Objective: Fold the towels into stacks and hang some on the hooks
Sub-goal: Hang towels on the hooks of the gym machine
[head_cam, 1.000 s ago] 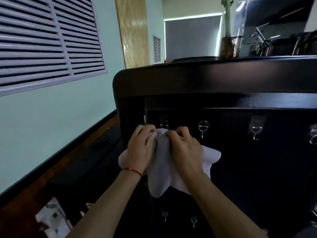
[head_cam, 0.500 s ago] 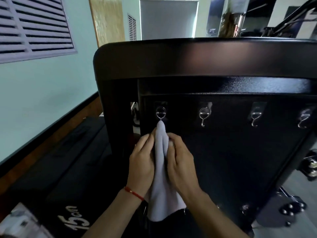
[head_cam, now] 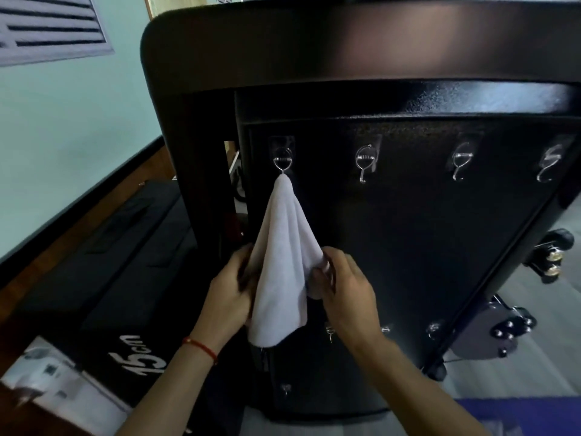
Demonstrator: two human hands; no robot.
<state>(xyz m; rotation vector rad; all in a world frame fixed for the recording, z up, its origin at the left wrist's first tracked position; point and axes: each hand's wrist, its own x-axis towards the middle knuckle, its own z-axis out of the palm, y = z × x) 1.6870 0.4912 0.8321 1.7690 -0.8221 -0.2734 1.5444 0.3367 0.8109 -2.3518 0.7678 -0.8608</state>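
White towel (head_cam: 283, 259) hangs from leftmost hook (head_cam: 282, 162) on black panel (head_cam: 424, 247). Left hand (head_cam: 229, 297) grips its 9 o'clock edge; right hand (head_cam: 342, 291) pinches its 3 o'clock edge.

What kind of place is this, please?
Probably an indoor workroom or test space, not a home bathroom: a black panel with rows of stick-on hooks, a louvred wall vent, and a wheeled stand.

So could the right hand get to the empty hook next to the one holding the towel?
Probably yes. The second hook hangs bare above the right hand, nothing between them, though that hand now grips the towel.
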